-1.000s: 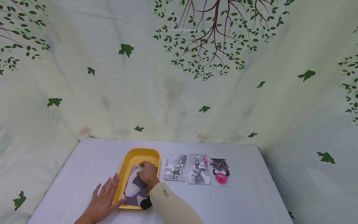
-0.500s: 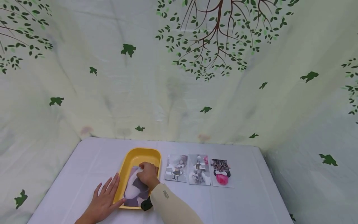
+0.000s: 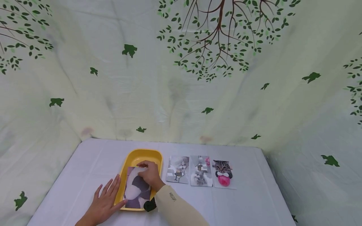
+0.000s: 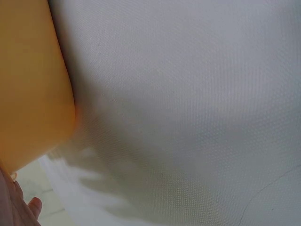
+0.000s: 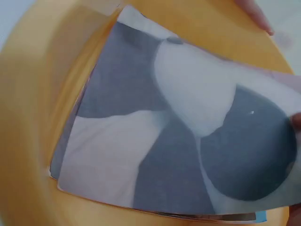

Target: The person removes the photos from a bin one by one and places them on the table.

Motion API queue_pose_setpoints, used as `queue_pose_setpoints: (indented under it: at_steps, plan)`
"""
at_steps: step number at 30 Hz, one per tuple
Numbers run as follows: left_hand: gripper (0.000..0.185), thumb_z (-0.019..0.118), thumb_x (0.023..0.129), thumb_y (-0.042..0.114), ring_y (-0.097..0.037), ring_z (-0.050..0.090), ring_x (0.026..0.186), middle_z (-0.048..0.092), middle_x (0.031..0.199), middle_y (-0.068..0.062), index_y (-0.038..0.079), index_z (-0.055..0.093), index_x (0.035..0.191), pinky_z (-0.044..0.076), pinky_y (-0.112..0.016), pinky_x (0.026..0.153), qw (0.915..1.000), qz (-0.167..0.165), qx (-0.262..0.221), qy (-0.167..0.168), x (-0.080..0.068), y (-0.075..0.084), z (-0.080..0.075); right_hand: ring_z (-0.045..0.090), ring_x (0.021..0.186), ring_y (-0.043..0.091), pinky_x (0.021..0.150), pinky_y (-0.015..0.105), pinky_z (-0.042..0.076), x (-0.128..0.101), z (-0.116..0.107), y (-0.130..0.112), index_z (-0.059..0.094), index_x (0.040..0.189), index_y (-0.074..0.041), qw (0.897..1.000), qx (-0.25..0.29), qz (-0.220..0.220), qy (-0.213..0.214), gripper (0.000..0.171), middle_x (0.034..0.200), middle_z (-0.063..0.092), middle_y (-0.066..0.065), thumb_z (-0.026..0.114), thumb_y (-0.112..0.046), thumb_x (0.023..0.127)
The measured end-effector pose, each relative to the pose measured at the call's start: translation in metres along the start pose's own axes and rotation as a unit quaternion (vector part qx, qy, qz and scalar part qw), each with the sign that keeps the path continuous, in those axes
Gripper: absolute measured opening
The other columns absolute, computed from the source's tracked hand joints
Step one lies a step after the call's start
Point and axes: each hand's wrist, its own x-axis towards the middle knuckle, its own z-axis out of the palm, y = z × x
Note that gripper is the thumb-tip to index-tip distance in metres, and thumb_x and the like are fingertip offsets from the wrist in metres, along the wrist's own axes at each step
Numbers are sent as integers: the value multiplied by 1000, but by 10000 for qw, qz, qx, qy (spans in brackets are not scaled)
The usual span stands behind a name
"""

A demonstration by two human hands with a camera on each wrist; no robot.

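Note:
My right hand (image 3: 151,174) pinches the far right part of a picture card (image 3: 135,190) printed with grey and white rounded shapes. This card lies over the near part of a yellow tray (image 3: 144,153); in the right wrist view the card (image 5: 183,113) bends up toward the fingers (image 5: 296,123). Edges of more cards (image 5: 235,217) show beneath it. My left hand (image 3: 102,202) rests with fingers spread along the tray's left rim, its thumb at the near left corner. The left wrist view catches the tray's outer wall (image 4: 33,80) and part of the left hand (image 4: 16,202).
To the right of the tray a row of cards lies on the white table (image 3: 246,188): a pale card (image 3: 177,169), another pale card (image 3: 201,171) with pink at its corner, and a cat card (image 3: 223,174) with a pink ball. Leaf-printed fabric (image 3: 169,94) stands behind.
My right hand has shifted slightly, and the top card's far edge has come up with it, showing more of the card. The left hand stays on the rim.

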Motion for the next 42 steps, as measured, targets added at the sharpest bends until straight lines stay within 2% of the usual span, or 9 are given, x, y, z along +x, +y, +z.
queue_pose_setpoints:
  at_steps: [6, 14, 16, 20, 22, 25, 29, 36, 42]
  plan:
    - [97, 51, 88, 64, -42, 17, 139, 20, 158, -16, 0, 17, 152, 5, -67, 106, 10000, 26, -60, -64, 0, 1, -2, 59, 78, 4, 77, 22, 53, -3, -3, -1, 76, 83, -13, 9977, 641, 209, -102, 13, 79, 68, -10, 79, -3, 75]
    - [96, 51, 89, 62, -42, 19, 138, 20, 158, -16, -1, 16, 152, 8, -67, 106, 9999, 101, 13, 59, 1, 0, -2, 60, 74, 9, 71, 26, 53, -12, -5, -3, 78, 83, -11, 9878, 1507, 399, -43, 4, 80, 70, -6, 77, -11, 79]
    - [96, 51, 89, 62, -42, 18, 138, 17, 159, -16, 0, 15, 153, 7, -67, 106, 9999, 129, 3, 91, 1, 0, -2, 60, 73, 10, 71, 27, 53, -15, -5, -5, 78, 85, -11, 9881, 1467, 447, -85, 4, 81, 70, -5, 75, -12, 81]
    - [96, 52, 89, 61, -42, 19, 137, 17, 159, -16, -1, 16, 152, 8, -67, 105, 9998, 147, -33, 152, 1, 0, -1, 58, 76, 8, 74, 26, 53, -18, -6, -2, 77, 91, -14, 9951, 902, 339, -202, 9, 86, 68, -8, 71, -11, 84]
    - [97, 52, 89, 62, -42, 19, 137, 18, 158, -17, -1, 14, 153, 7, -67, 106, 9999, 103, -33, 91, 0, 0, -1, 57, 80, 6, 79, 26, 53, -19, -8, 0, 76, 94, -15, 9976, 657, 153, -127, 12, 90, 67, -10, 71, -10, 84]
    - [98, 51, 89, 63, -43, 18, 137, 21, 156, -20, -2, 14, 152, 6, -67, 105, 9999, 81, -55, 43, 1, 0, -1, 57, 88, 6, 86, 29, 51, -17, -14, 2, 73, 98, -18, 9981, 594, -127, 124, 15, 96, 65, -12, 73, -11, 85]
    - [97, 51, 89, 62, -42, 18, 138, 22, 156, -19, -2, 14, 153, 8, -66, 105, 9999, 143, -5, 81, 2, 0, -2, 58, 95, 10, 88, 33, 51, -12, -34, 0, 72, 99, -17, 9934, 957, -414, 485, 18, 101, 65, -9, 77, -13, 81]
    - [98, 52, 90, 60, -41, 19, 138, 15, 159, -15, 4, 4, 154, 9, -66, 105, 9996, 228, 35, 167, 3, -1, -1, 61, 91, 14, 77, 27, 53, -2, -81, -12, 72, 100, -5, 9708, 2082, -754, 920, 24, 103, 68, 4, 80, -9, 78]
    - [96, 54, 90, 55, -40, 22, 137, 11, 161, -12, 4, 4, 155, 10, -65, 104, 9989, 357, -35, 287, 0, -1, -1, 59, 76, 11, 64, 24, 51, 4, -133, -8, 68, 98, 1, 9618, 2336, -538, 1320, 28, 89, 65, 2, 81, -2, 73]
